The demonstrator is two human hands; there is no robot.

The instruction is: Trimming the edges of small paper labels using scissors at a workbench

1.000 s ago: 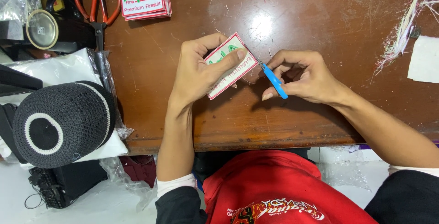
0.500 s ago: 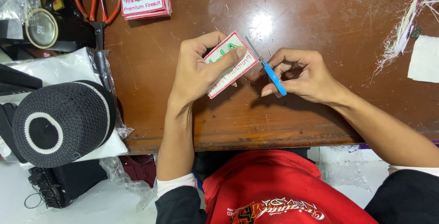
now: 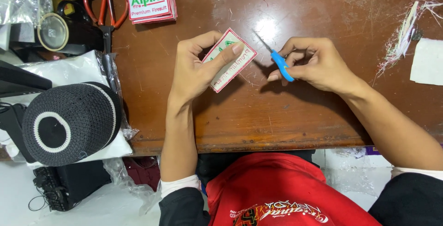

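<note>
Two bare hands work above a brown wooden worktop [image 3: 295, 115], seen from overhead. The left hand [image 3: 196, 71] pinches a small rectangular embroidered patch [image 3: 230, 62], white with a red border and green and red stitching, with the thumb pressed over its face and the other fingers curled behind it; the patch is held tilted just above the wood, near the middle of the worktop. The right hand [image 3: 314, 64] is closed around a small thread snipper with a blue handle [image 3: 280, 63], its thin metal tip pointing up and to the left, toward the patch but apart from it, with a narrow gap of bare wood between the two. Loose thread bits lie scattered on the wood around both hands. At the far edge of the worktop sits a stack of similar patches [image 3: 152, 2], and just beside it lies a pair of red-handled scissors [image 3: 107, 11]. To the left, off the worktop's edge, a black knitted cap with a white ring [image 3: 69, 124] rests on white plastic-wrapped material [image 3: 64, 71]. At the far right, a tangle of trimmed threads [image 3: 406, 32] lies next to a white piece of paper or cloth [image 3: 428, 62]. The person wears a red garment [image 3: 277, 193] with dark sleeves.
</note>
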